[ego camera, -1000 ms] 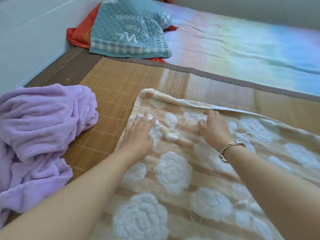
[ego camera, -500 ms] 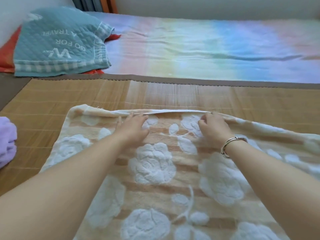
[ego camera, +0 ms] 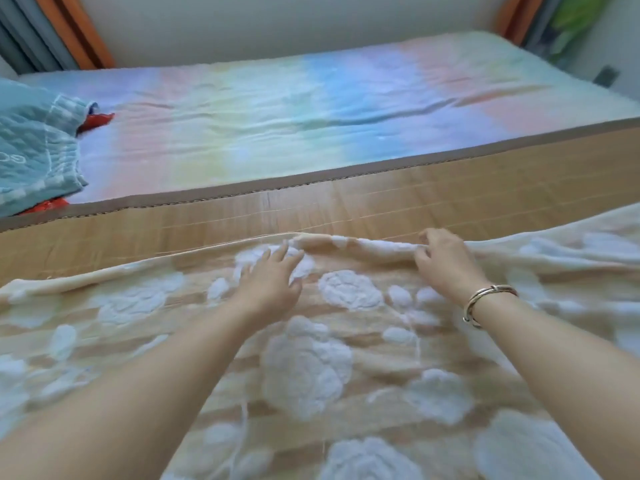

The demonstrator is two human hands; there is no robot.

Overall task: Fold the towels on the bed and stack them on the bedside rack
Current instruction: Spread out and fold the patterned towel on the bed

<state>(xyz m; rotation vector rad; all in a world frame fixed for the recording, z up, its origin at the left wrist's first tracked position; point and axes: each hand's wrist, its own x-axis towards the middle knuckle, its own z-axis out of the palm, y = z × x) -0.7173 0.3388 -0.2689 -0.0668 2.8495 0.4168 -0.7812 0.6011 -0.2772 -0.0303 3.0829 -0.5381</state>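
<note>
So closest to the camera it's just the two forearms reaching out over the beige towel (ego camera: 308,372) with the big white roses, which is spread flat over the bamboo mat (ego camera: 346,209) on the bed. That's the task's thing, and it fills pretty much the whole near half of the view.

A bit further out, the left hand (ego camera: 268,284) lies flat on the towel with fingers straight and spread, pressing the cloth down just short of the far edge. No grip there, it's just an open palm smoothing. The right hand (ego camera: 441,259), the one with the metal bangle (ego camera: 488,299) on the wrist, has its fingers curled over the far hem and is pinching it, with the hem rolled up into a little ridge between the two hands.

What's changed: half a second back both hands sat close together near the hem, and now they've slid further apart along it, while the view has swung right, so the purple towel seen earlier is out of frame. My read is this is still the straightening-out stage and no fold has actually been made yet, so the task is early.

Beyond the mat is the pastel rainbow sheet (ego camera: 311,126), with a teal quilted blanket (ego camera: 34,150) bunched at the far left. No bedside rack in view.
</note>
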